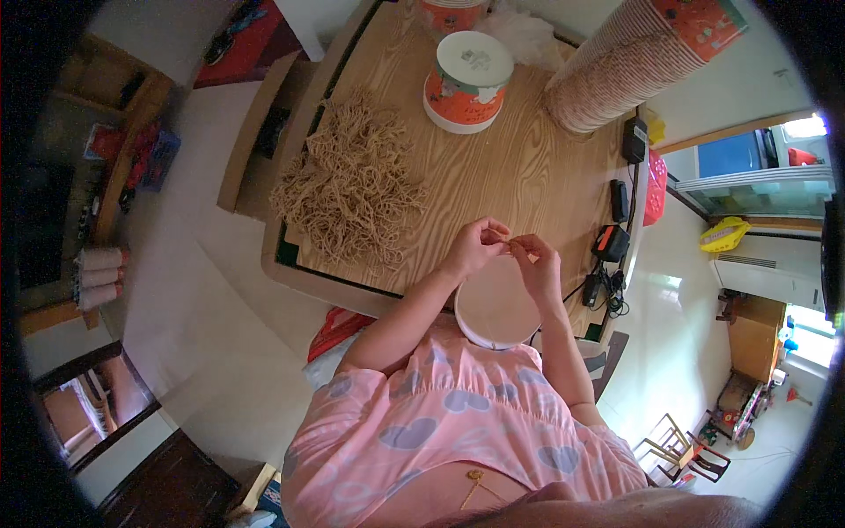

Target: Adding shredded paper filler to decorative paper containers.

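Both left grip (476,247) and right grip (540,264) pinch something indistinct (507,241), a lettered orange bowl (462,110) standing beyond.

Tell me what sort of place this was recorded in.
Probably a room in a home: there's a wood-grain table with a heap of cord and a tall stack of tubs, and a wooden chair stands farther off.

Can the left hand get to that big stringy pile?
Probably yes: the pile of tan cord lies near the left hand, with only wooden tabletop between, though that hand looks busy.
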Motion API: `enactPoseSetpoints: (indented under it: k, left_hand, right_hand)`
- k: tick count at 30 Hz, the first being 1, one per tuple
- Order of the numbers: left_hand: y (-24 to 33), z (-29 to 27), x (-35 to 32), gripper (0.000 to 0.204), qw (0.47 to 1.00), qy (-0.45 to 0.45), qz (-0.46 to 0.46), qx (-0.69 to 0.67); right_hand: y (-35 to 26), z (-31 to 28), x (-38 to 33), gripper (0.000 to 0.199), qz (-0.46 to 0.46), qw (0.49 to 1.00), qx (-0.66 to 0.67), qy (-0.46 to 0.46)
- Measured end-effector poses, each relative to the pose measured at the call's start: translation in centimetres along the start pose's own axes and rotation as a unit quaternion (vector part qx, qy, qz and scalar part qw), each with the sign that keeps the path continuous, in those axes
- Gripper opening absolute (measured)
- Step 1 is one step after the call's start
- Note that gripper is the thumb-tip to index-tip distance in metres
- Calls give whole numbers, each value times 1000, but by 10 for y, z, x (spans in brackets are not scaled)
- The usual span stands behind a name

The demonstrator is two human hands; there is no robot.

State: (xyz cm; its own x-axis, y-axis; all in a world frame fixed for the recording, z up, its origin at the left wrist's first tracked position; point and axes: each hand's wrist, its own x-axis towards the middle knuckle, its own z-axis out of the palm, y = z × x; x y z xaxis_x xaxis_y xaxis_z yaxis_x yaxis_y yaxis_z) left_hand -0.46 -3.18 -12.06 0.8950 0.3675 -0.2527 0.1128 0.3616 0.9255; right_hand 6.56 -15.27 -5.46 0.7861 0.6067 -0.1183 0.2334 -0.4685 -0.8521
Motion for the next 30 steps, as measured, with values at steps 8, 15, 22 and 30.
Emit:
enactPoseSetpoints:
  k: [8, 15, 22, 30]
  left_hand:
    - [-2, -5, 0, 19, 999, -4, -31, -30]
    - [5, 1, -3, 12, 1000, -13, 10, -18]
    - [7, 2, -4, 10, 996, 24, 37, 83]
    - [6, 2, -3, 6, 998, 40, 20, 47]
  right_hand:
    - [-5, 2, -3, 11, 31, 998, 59, -23]
    - [3, 2, -1, 10, 26, 999, 14, -15]
    - [-1, 2, -1, 9, 6, 1000, -5, -5]
    - [-2, 1, -2, 8, 30, 999, 44, -7]
